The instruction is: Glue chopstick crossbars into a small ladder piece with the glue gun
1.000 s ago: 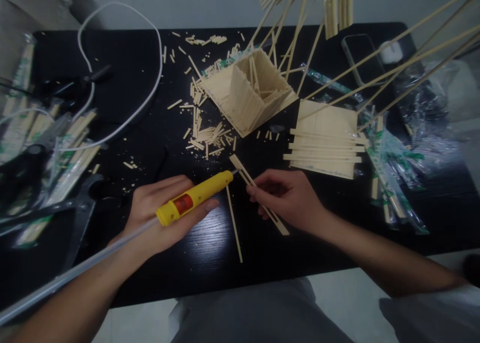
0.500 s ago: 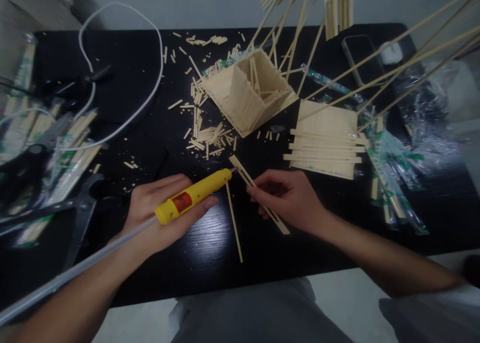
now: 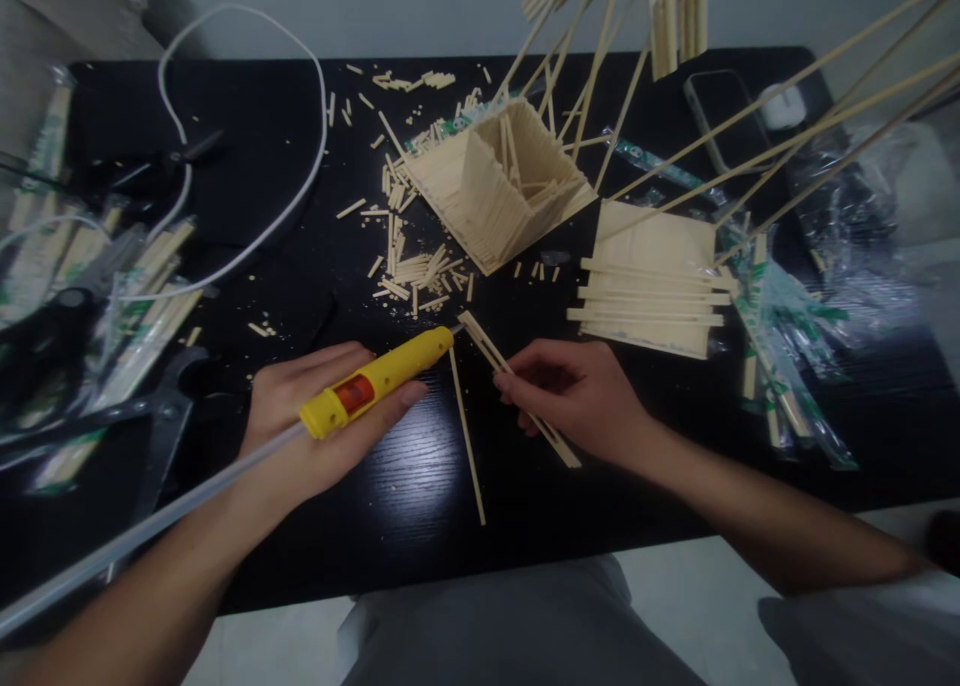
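My left hand (image 3: 330, 401) is closed around a yellow glue gun (image 3: 382, 378), with a long translucent glue stick (image 3: 180, 521) trailing from its back end. The gun's nozzle sits close to the upper end of a pair of thin wooden chopsticks (image 3: 487, 348); whether it touches them I cannot tell. Those chopsticks are pinched in my right hand (image 3: 574, 396), slanting down to the right, with a narrow gap between them. A single thin stick (image 3: 468, 436) lies on the black table between my hands.
A box of glued sticks (image 3: 499, 201) stands on a square base behind my hands. Cut stick pieces (image 3: 424, 271) lie left of it. On the right is a flat stick panel (image 3: 656, 236) with several sticks across it. Long sticks slant overhead. Wrapped chopsticks and a white cable (image 3: 322, 96) lie around.
My left hand and the glue gun have shifted slightly left and up, drawing the nozzle back along the chopsticks' end. My right hand stays nearly still.
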`<state>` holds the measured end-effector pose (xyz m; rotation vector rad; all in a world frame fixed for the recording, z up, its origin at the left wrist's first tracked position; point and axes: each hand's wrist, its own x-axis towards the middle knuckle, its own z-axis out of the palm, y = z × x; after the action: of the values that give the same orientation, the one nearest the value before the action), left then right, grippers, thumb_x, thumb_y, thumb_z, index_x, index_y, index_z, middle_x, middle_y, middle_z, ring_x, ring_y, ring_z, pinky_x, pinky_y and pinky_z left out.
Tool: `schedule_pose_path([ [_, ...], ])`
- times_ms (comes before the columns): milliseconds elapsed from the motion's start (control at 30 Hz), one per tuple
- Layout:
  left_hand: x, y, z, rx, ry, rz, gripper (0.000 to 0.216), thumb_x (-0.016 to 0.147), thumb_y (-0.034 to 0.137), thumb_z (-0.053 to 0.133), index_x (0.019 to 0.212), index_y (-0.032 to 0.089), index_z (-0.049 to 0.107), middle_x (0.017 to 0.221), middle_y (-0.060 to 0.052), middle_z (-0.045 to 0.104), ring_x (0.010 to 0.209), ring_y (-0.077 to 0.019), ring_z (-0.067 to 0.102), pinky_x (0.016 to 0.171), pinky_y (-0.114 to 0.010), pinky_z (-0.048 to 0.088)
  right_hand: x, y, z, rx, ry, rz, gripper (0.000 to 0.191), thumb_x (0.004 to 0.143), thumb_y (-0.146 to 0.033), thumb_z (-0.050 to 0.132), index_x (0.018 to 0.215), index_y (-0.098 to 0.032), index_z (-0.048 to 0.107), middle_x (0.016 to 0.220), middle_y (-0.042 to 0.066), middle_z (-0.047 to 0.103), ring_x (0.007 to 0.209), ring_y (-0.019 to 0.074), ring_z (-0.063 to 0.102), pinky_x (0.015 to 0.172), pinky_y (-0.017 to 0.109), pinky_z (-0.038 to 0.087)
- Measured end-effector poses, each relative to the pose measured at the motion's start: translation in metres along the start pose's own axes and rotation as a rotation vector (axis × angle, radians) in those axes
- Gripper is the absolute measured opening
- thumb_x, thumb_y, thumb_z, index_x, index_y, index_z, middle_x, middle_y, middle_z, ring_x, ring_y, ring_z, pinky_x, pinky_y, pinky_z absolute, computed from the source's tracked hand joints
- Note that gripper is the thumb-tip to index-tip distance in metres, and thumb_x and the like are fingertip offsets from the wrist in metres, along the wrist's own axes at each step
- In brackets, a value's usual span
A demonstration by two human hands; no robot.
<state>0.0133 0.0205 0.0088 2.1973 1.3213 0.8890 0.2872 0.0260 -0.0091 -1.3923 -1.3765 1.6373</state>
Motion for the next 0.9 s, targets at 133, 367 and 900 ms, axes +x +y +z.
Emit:
schedule_pose_path([
  [133, 0.0003, 0.0000, -0.0018, 0.015, 0.012, 0.009, 0.039, 0.104, 0.031, 0.073, 0.070, 0.022, 0.055, 0.063, 0.005, 0.055, 0.052, -0.0103, 0.053, 0.047, -0.027, 0.041, 0.0007, -0.0008, 0.0002, -0.015, 0.004, -0.004, 0.032, 0.086, -0.047, 0.093, 0.083, -0.018, 0.081, 0.063, 0.001, 0.075, 0.048, 0.0128, 0.069, 0.045, 0.020, 0.054],
  [367, 0.0024, -0.0006, -0.0022, 0.037, 0.015, 0.032, 0.036, 0.104, 0.029, 0.073, 0.074, 0.021, 0.055, 0.065, 0.006, 0.055, 0.053, -0.0083, 0.053, 0.048, -0.025, 0.041, 0.0009, -0.0008, -0.0003, -0.022, 0.001, -0.004, 0.030, 0.086, -0.045, 0.093, 0.083, -0.018, 0.081, 0.062, 0.000, 0.075, 0.048, 0.0125, 0.069, 0.045, 0.019, 0.051],
  [900, -0.0073, -0.0013, 0.0056, 0.027, -0.035, 0.016, 0.041, 0.106, 0.043, 0.072, 0.073, 0.021, 0.059, 0.066, 0.004, 0.056, 0.052, -0.0102, 0.052, 0.048, -0.028, 0.038, 0.0027, -0.0029, 0.0000, 0.016, -0.005, 0.032, 0.031, 0.083, -0.047, 0.094, 0.082, -0.019, 0.081, 0.064, 0.000, 0.075, 0.048, 0.0125, 0.068, 0.044, 0.020, 0.051],
])
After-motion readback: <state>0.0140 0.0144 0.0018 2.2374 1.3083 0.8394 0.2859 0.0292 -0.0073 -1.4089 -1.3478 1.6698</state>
